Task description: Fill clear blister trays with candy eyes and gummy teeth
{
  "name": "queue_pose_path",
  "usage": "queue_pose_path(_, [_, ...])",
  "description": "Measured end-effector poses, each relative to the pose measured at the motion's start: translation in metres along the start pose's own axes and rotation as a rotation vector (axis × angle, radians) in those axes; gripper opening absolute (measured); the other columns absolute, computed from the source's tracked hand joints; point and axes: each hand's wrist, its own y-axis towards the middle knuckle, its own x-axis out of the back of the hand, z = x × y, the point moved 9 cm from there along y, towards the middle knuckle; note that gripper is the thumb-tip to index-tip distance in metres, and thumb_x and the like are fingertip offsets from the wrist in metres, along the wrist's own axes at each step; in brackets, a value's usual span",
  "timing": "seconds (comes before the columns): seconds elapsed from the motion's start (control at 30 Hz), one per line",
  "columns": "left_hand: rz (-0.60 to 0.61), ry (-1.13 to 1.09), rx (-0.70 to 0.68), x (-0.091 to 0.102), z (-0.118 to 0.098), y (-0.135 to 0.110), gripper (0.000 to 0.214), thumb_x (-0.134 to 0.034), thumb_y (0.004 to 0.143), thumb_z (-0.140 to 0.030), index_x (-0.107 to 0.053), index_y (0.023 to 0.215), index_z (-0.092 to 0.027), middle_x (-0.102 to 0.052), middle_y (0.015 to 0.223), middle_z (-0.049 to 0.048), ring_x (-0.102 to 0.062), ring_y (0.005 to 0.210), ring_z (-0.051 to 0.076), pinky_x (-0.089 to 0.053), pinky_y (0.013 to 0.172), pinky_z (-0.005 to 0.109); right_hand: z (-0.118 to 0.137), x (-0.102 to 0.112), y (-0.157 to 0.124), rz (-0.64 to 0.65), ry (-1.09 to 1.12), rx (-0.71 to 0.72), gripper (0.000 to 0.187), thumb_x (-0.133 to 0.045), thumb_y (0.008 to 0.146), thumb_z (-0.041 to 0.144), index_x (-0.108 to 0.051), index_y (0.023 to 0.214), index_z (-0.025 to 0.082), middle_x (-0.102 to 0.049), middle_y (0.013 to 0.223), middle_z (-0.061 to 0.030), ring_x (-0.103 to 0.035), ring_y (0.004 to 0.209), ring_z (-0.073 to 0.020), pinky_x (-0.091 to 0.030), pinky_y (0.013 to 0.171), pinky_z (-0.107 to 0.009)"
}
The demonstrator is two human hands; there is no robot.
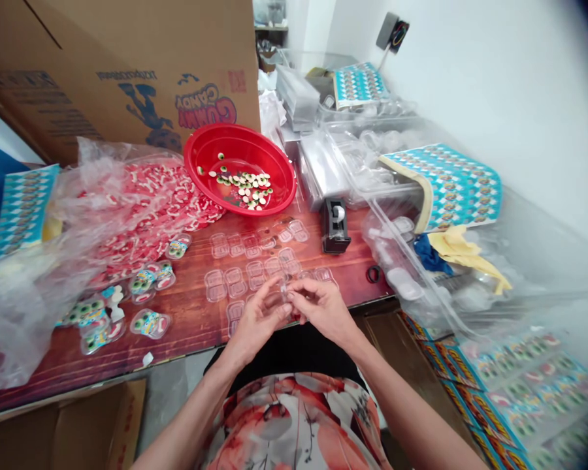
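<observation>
My left hand and my right hand meet at the front edge of the table, both with their fingers pinched. Between them is a small clear plastic case, mostly hidden by the fingers; what lies inside it I cannot make out. Open clear cases lie in rows on the wood-patterned table just beyond the hands. Farther back a red basin holds many green-and-white eyeball candies. Filled cases with eyeballs and blue labels sit to the left.
Red and white gummies are heaped under plastic film at the left. A black tape dispenser and a black ring lie right of the cases. Clear bins with blue label sheets stand farther right. A large cardboard box stands behind.
</observation>
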Motion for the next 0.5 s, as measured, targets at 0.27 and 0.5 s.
queue_pose_path(0.27, [-0.017,0.090,-0.081,0.005,-0.008,-0.002,0.068,-0.079,0.076,-0.034,-0.051,0.136,-0.022,-0.064,0.135,0.0123,-0.061,0.124,0.028,-0.052,0.101,0.040,0.002,-0.008,0.001,0.055,-0.080,0.037,0.010,-0.060,0.083,0.027,-0.065,0.085,0.019,-0.060,0.072,0.0023,-0.052,0.050,-0.0077,-0.045,0.047,-0.019])
queue_pose_path(0.5, [-0.021,0.120,-0.095,0.006,-0.012,-0.003,0.075,-0.080,0.074,-0.037,-0.049,0.139,-0.019,-0.065,0.133,0.0146,-0.063,0.121,0.030,-0.056,0.096,0.041,0.004,-0.010,0.000,0.070,-0.085,0.033,0.008,-0.058,0.081,0.024,-0.063,0.082,0.018,-0.056,0.067,0.0035,-0.051,0.053,-0.0079,-0.044,0.050,-0.019])
